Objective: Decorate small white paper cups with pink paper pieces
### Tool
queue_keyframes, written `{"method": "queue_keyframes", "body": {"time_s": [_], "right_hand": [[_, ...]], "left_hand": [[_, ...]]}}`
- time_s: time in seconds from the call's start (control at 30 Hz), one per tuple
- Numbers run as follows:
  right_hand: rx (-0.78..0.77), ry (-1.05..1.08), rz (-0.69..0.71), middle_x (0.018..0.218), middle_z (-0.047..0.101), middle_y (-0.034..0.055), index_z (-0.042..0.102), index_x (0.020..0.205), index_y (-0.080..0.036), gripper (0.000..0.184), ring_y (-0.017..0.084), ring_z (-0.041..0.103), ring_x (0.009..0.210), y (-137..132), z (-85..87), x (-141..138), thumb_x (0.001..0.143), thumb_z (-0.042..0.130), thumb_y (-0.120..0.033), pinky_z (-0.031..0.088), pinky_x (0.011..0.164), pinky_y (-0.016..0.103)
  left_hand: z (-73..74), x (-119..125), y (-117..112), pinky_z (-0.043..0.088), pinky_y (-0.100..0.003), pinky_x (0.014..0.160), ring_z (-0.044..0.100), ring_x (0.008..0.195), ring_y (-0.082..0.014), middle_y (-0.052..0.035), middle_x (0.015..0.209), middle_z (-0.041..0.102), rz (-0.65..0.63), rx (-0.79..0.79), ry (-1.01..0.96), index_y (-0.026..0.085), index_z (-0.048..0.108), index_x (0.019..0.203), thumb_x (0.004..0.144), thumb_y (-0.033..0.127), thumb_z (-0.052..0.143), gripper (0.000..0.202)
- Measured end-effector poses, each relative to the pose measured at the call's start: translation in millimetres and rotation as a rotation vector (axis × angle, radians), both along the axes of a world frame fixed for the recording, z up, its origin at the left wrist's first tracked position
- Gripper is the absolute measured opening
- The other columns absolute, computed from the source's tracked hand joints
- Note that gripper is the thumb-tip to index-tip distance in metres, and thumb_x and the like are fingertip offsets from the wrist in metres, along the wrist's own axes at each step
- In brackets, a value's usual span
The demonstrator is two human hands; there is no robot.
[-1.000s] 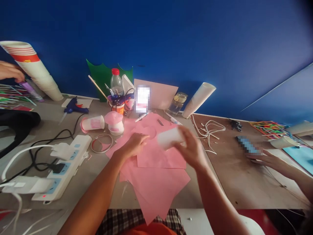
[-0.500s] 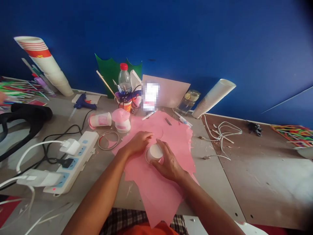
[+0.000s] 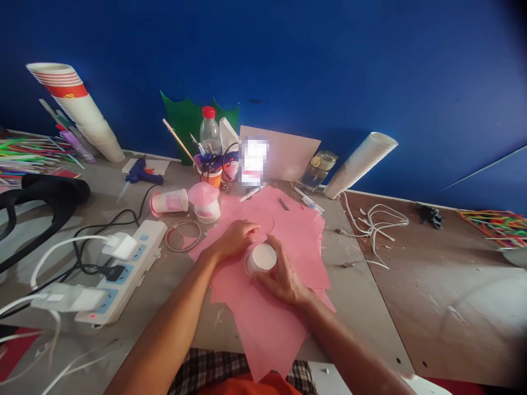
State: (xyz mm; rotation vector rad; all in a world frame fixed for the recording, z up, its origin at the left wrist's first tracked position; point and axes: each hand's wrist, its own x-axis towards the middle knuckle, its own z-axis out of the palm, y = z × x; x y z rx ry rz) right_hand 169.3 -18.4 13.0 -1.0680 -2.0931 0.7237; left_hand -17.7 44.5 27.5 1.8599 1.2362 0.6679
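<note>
**Right hand clasps a white paper cup on pink paper**

The right hand [image 3: 284, 280] is clenched around the white paper cup [image 3: 260, 259], which stands near the middle of the pink paper sheets [image 3: 296, 247]. The left hand [image 3: 236, 240] lies open and relaxed on the sheets, just beside the cup. A pink-topped cup [image 3: 205, 203] stands at the far edge of the sheets, and a thin ring [image 3: 183, 236] lies just off their left edge. A power strip [image 3: 125, 269] sits farther left of the sheets, and loose white wires [image 3: 373, 225] lie to their right.
</note>
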Motion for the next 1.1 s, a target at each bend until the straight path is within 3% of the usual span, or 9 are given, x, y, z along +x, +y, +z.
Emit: {"method": "queue_keyframes", "body": {"time_s": [0.23,0.5,0.57,0.67,0.77,0.87,0.97,1.03,1.1], "right_hand": [[-0.182,0.066,0.03,0.122,0.052,0.0133,0.036,0.131,-0.02,0.069,0.03,0.054,0.11,5,1.1,1,0.07,0.066,-0.032,0.049,0.09,0.046],[-0.24,0.108,0.07,0.112,0.056,0.0098,0.049,0.116,-0.02,0.051,0.025,0.056,0.099,8,7.1,0,0.068,0.069,-0.025,0.049,0.081,0.039],[-0.228,0.135,0.049,0.111,0.056,0.0093,0.05,0.115,-0.02,0.052,0.025,0.056,0.098,8,6.4,0,0.067,0.07,-0.026,0.048,0.082,0.038],[-0.202,0.234,-0.116,0.107,0.057,0.0087,0.049,0.112,-0.019,0.051,0.024,0.056,0.095,11,4.4,2,0.069,0.07,-0.034,0.047,0.079,0.038],[-0.16,0.353,-0.315,0.096,0.059,0.007,0.051,0.104,-0.019,0.041,0.022,0.056,0.086,16,1.3,5,0.076,0.063,-0.047,0.046,0.074,0.036],[-0.135,0.406,-0.362,0.088,0.059,0.0065,0.052,0.1,-0.019,0.043,0.021,0.055,0.079,20,-1.3,6,0.082,0.051,-0.057,0.046,0.068,0.036],[-0.111,0.391,-0.349,0.092,0.058,0.0093,0.052,0.104,-0.018,0.048,0.023,0.056,0.081,18,-1.4,2,0.086,0.041,-0.061,0.047,0.07,0.04],[-0.101,0.363,-0.331,0.095,0.058,0.011,0.053,0.106,-0.018,0.048,0.024,0.055,0.083,15,-0.2,-2,0.09,0.033,-0.058,0.048,0.072,0.043],[-0.106,0.343,-0.298,0.096,0.058,0.0113,0.056,0.106,-0.019,0.047,0.024,0.055,0.085,14,1.4,-4,0.094,0.026,-0.054,0.049,0.073,0.044]], "left_hand": [[-4.8,-2,1,0.04,-0.034,0.09,0.054,0.098,-0.0226,-0.0069,0.099,0.065,0.051,0.129,0.092,0.019,0.065,0.097,0.079,0.018,0.043,0.028],[-7.9,-2,2,0.04,-0.039,0.094,0.054,0.101,-0.0241,-0.0074,0.1,0.066,0.056,0.126,0.091,0.018,0.066,0.103,0.083,0.017,0.04,0.033],[-6.7,-4,3,0.04,-0.04,0.097,0.053,0.106,-0.0239,-0.0083,0.108,0.065,0.066,0.112,0.017,0.018,0.065,0.106,0.084,0.02,0.043,0.031],[0.5,-8,0,0.039,-0.04,0.101,0.051,0.116,-0.0242,-0.0107,0.123,0.059,0.03,0.007,-0.188,0.017,0.06,0.114,0.087,0.032,0.048,0.033],[8.9,-11,-5,0.032,-0.041,0.108,0.041,0.13,-0.0262,-0.0103,0.136,0.05,-0.105,-0.138,-0.442,0.021,0.052,0.126,0.087,0.046,0.051,0.047],[10.5,-6,-10,0.022,-0.043,0.114,0.029,0.138,-0.028,-0.0092,0.145,0.04,-0.224,-0.187,-0.586,0.023,0.047,0.132,0.08,0.053,0.06,0.061],[7.2,7,-15,0.03,-0.046,0.109,0.032,0.135,-0.0305,-0.0095,0.148,0.034,-0.238,-0.262,-0.565,0.026,0.039,0.137,0.071,0.044,0.073,0.077],[5.9,16,-18,0.045,-0.044,0.093,0.049,0.118,-0.0295,-0.012,0.137,0.046,-0.26,-0.328,-0.5,0.026,0.035,0.139,0.07,0.038,0.075,0.08],[6.5,22,-20,0.049,-0.039,0.08,0.056,0.101,-0.0262,-0.0119,0.12,0.057,-0.254,-0.33,-0.455,0.022,0.037,0.135,0.068,0.035,0.076,0.079]]}}
